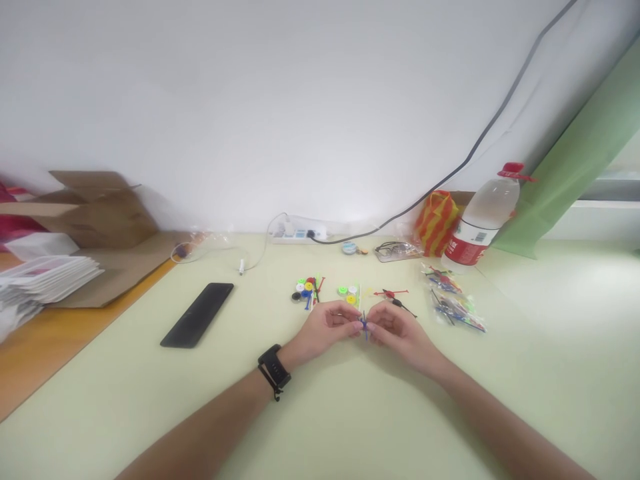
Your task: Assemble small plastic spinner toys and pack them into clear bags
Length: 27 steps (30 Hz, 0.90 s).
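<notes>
Between my fingertips is a small blue plastic piece with thin stems point(365, 327), pinched from both sides above the table. My left hand point(333, 327) closes on its left side with thumb and index finger. From the right, my right hand point(397, 330) pinches it the same way. Just beyond my left hand lie small coloured discs point(303, 288) with thin sticks among them. More green, white and yellow discs point(349, 293) sit behind the fingertips. A red stick piece point(391, 293) and a black one point(403, 307) lie beyond my right hand.
A black phone-like slab point(197, 315) lies left. Clear bags of coloured parts point(455, 303) and a large red-capped bottle point(483, 217) stand right. A power strip point(300, 235) with cables is by the wall. An open cardboard box point(100, 213) and a white stack point(55, 280) are far left.
</notes>
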Tool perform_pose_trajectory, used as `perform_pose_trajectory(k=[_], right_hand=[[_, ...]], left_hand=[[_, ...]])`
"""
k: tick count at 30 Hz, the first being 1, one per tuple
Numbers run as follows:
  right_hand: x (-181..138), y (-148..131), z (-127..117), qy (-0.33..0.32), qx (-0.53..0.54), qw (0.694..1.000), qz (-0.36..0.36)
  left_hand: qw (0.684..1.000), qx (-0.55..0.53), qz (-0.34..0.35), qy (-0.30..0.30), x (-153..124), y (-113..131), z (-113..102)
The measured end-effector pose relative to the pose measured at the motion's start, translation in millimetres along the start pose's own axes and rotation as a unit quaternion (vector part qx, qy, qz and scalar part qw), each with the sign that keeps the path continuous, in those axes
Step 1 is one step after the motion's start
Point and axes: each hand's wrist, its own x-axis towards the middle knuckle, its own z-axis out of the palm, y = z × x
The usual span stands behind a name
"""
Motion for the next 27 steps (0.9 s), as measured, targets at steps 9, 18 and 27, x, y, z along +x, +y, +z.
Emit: perform_pose_trajectory(k=[9,18,27], right_hand=[[-2.6,-1.4,-0.5,0.057,-0.007,0.998,0.006],[1.1,-5.9,-5.3,0.042,-0.05,0.997,0.034],[0.9,-2.1,-0.5,0.013,0.004,1.0,0.01]], left_hand=[[1.0,-0.009,0.005,0.015,0.1,1.0,0.0],[1.0,-0.005,0.011,0.018,1.9,-4.0,-2.1],[1.0,-0.005,0.007,0.006,1.5,-3.7,-2.2]])
